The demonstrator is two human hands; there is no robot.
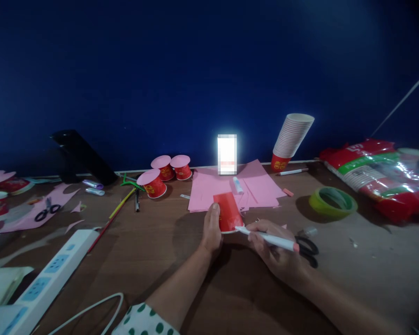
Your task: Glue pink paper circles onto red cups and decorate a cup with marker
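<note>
My left hand (213, 230) grips a red paper cup (228, 211) by its left side. The cup's white rim faces down, toward me. A white marker (277, 241) with an orange end is pinched in my right hand (270, 246). Its tip is at the cup's lower right edge; whether it touches is hard to tell. Black scissor handles (309, 251) show beside my right hand, their blades hidden. Behind the cup lie pink paper sheets (204, 186), with a glue stick (238, 185) on top.
Several red cups topped with pink discs (152, 184) stand left of the paper. A tilted cup stack (293, 135), green tape roll (331, 202) and plastic-wrapped cups (380, 172) are on the right. A power strip (59, 270) and black-handled scissors (47, 210) lie left. A bright screen (226, 154) stands behind.
</note>
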